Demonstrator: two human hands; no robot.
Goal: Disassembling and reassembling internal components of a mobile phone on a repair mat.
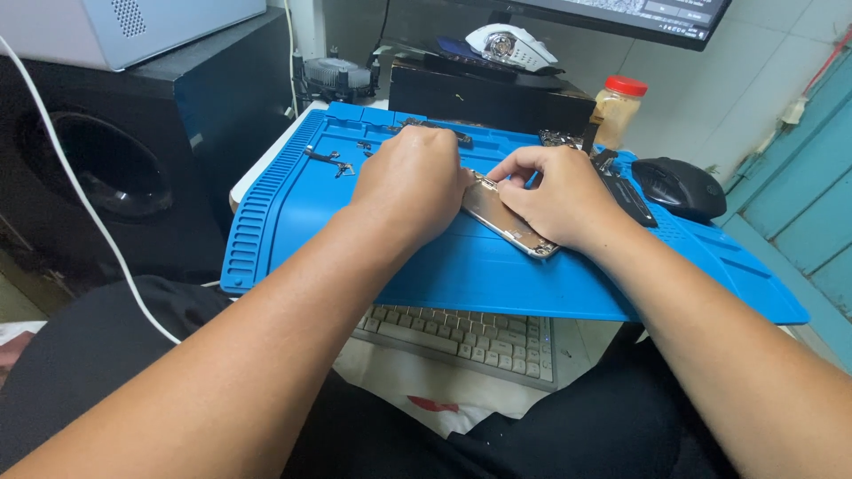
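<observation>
Reaching in from the lower corners, both bare forearms converge mid-frame over a blue work mat (461,266). Left hand (410,188) sits knuckles-up, wrist slightly bent, fingers curled down tight onto the upper end of an opened phone frame (508,222); fingertips are hidden under the hand, so exact grip can't be told, but it presses or pinches the frame's top edge. Right hand (555,195) is palm-down, thumb and forefinger pinched narrow at the frame's upper edge, other fingers folded, heel of the hand resting on the frame's right side. Phone frame is silvery, lying flat and diagonal on the mat, lower corner pointing toward the camera, between the two hands and touching both.

Small dark metal parts (333,160) lie on the mat's upper left, near the ridged edge. A dark strip-shaped part (626,197) lies just right of the right hand. Black mouse (679,186) rests at the mat's right end. Jar with red lid and yellowish contents (619,108) stands behind, upper right, with a pale label too blurred to tell. White mouse (512,46) sits on a black box (488,93) at top centre. Grey keyboard (466,339) pokes out under the mat's near edge. Black speaker (115,160) stands left, a white cable (80,200) running across it.
</observation>
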